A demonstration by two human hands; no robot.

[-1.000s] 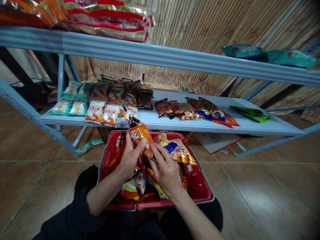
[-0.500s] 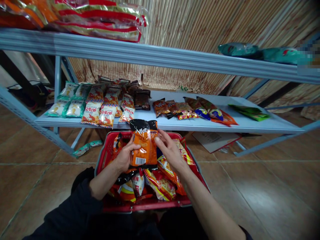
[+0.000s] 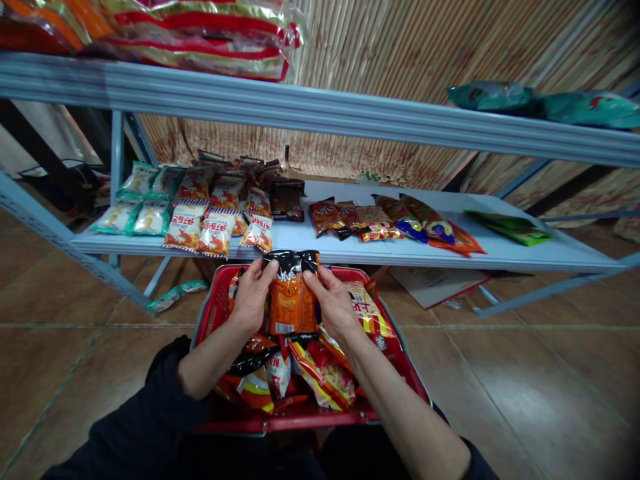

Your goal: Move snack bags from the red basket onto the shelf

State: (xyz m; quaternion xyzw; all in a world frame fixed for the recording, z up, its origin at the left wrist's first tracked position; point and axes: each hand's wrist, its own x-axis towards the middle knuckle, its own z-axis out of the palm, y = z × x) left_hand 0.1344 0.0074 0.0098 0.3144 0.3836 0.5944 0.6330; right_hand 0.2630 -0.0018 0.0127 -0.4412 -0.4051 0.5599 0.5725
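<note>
An orange and black snack bag is held upright between both hands, above the basket. My left hand pinches its upper left edge, thumb on the front. At the upper right edge, my right hand grips it the same way. Below is a red shopping basket filled with several snack bags, among them a yellow and red bag and a small white and red bag. A yellow bag lies at the basket's right side, beside my right hand.
Ahead, a blue-white lower shelf carries white and red shrimp snack bags, teal bags, brown bags, orange bags and a green bag. The upper shelf's beam crosses above. Teal packets lie on the floor.
Both hands have shifted up toward the top corners of the orange and black bag, which now sits slightly lower and further right in view. The bag stays in both hands.
</note>
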